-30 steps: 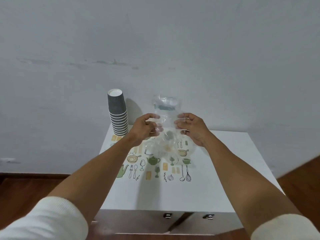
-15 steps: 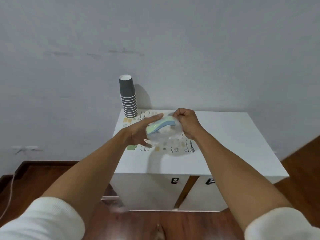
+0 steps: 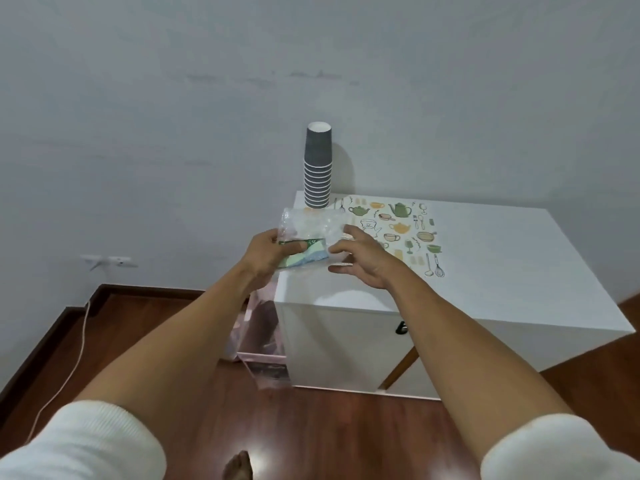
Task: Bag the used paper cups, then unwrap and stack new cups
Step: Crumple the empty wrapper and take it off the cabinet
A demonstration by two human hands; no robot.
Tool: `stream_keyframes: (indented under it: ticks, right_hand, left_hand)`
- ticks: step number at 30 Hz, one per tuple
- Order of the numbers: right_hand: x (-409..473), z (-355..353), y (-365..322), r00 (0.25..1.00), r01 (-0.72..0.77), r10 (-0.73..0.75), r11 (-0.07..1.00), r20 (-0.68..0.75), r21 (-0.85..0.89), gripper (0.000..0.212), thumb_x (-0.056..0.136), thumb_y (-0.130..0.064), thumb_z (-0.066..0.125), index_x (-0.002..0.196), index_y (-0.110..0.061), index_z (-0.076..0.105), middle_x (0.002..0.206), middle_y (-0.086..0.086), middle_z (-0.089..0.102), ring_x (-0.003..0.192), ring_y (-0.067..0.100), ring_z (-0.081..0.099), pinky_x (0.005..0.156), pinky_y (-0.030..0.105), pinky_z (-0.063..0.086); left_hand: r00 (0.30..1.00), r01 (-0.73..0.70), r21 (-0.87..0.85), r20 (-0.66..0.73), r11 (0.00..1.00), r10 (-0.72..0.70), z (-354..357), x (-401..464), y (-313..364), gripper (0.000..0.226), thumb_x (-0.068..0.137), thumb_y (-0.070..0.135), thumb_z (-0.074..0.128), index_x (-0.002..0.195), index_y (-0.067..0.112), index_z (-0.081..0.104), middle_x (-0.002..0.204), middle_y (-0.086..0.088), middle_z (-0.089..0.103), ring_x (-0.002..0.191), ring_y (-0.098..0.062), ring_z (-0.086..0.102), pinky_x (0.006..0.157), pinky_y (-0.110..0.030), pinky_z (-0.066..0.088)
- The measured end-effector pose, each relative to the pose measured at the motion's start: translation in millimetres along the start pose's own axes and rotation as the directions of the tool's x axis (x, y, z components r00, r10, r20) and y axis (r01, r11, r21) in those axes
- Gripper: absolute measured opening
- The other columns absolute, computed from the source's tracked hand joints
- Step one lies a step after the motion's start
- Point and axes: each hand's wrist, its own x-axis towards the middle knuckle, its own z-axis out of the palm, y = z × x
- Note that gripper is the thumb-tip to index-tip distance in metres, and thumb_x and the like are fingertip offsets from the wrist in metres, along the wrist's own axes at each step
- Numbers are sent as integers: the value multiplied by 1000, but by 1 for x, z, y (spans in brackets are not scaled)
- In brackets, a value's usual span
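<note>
A stack of several dark grey paper cups (image 3: 318,166) stands upside down at the back left corner of the white cabinet (image 3: 502,271). My left hand (image 3: 268,252) grips a crumpled clear plastic wrapper (image 3: 308,237) with a green and blue label, held over the cabinet's left edge. My right hand (image 3: 363,259) hovers just right of the wrapper, fingers spread, touching its edge or just off it. Below, beside the cabinet, a pinkish translucent bag (image 3: 261,330) stands on the floor, partly hidden by my left forearm.
A kitchenware-patterned mat (image 3: 401,226) covers the cabinet top's left part. The grey wall stands right behind. A white cable (image 3: 74,358) runs from a wall socket (image 3: 107,261) down over the dark wooden floor (image 3: 329,438). A bare foot (image 3: 237,465) shows at the bottom edge.
The view has swung left and down, showing the floor bag. My left hand carried the crumpled wrapper left to the cabinet's edge. My right hand loosened from it and spread its fingers.
</note>
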Motion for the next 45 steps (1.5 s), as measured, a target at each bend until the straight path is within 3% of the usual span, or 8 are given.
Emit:
stream_keyframes:
  ticks: [4, 9, 12, 15, 20, 26, 38, 45]
  right_hand:
    - [36, 61, 1, 991, 81, -92, 991, -102, -104, 26, 88, 2, 72, 111, -2, 63, 98, 9, 64, 89, 24, 61, 77, 32, 56]
    - [89, 151, 10, 956, 86, -126, 984, -264, -159, 60, 81, -11, 77, 137, -7, 55, 131, 8, 59, 120, 28, 59, 99, 42, 51]
    - [111, 181, 25, 945, 110, -138, 988, -298, -109, 38, 80, -7, 76, 117, -8, 65, 115, 14, 66, 106, 35, 68, 88, 43, 59]
    - [127, 210, 50, 917, 77, -126, 987, -379, -143, 57, 81, -10, 81, 131, -13, 53, 121, 6, 54, 80, 26, 68, 79, 37, 61]
    - [155, 226, 103, 819, -24, -150, 955, -553, -295, 45, 78, -20, 85, 105, -13, 51, 101, 6, 59, 82, 22, 57, 71, 29, 46]
    - [212, 215, 208, 788, -113, -177, 900, -589, -420, 21, 89, -10, 61, 109, -13, 63, 109, 10, 65, 95, 27, 63, 77, 22, 41]
    - [339, 157, 399, 791, -318, -114, 763, -602, -563, 33, 96, -11, 55, 128, -10, 56, 130, 16, 60, 119, 36, 58, 92, 34, 45]
    - [333, 168, 381, 839, -324, -19, 785, -543, -528, 56, 100, -7, 43, 154, -20, 35, 151, 9, 50, 132, 33, 52, 104, 36, 44]
  left_hand:
    - [994, 108, -49, -16, 993, -109, -69, 16, -3, 40, 79, 29, 85, 105, 1, 76, 97, -13, 74, 85, -24, 67, 69, -30, 54]
    - [959, 256, 31, 118, 966, -258, -162, 33, -9, 28, 82, 8, 74, 105, 14, 61, 114, -12, 65, 97, -27, 63, 90, -44, 57]
    - [966, 254, -39, 55, 966, -252, -198, 41, -24, 41, 89, -3, 69, 125, 7, 54, 121, -19, 64, 96, -29, 69, 79, -40, 61]
    - [958, 269, -46, -86, 962, -272, -221, 48, -41, 55, 86, -6, 72, 131, 5, 43, 114, -23, 64, 82, -29, 69, 79, -48, 63]
    - [925, 279, 3, -270, 960, -268, -232, 61, -94, 42, 84, -9, 74, 105, 11, 44, 78, -11, 56, 51, -17, 54, 46, -28, 53]
    - [881, 380, -15, -298, 925, -367, -231, 95, -227, 20, 87, -5, 71, 70, 1, 65, 66, -12, 63, 48, -14, 59, 42, -20, 50]
    - [776, 577, -270, -113, 771, -620, -193, 167, -444, 13, 93, 2, 59, 100, 3, 70, 90, -13, 70, 60, -13, 65, 51, -22, 52]
    - [823, 543, 34, -220, 839, -524, -221, 182, -427, 43, 97, 14, 58, 140, 14, 56, 119, -17, 68, 88, -28, 66, 68, -37, 55]
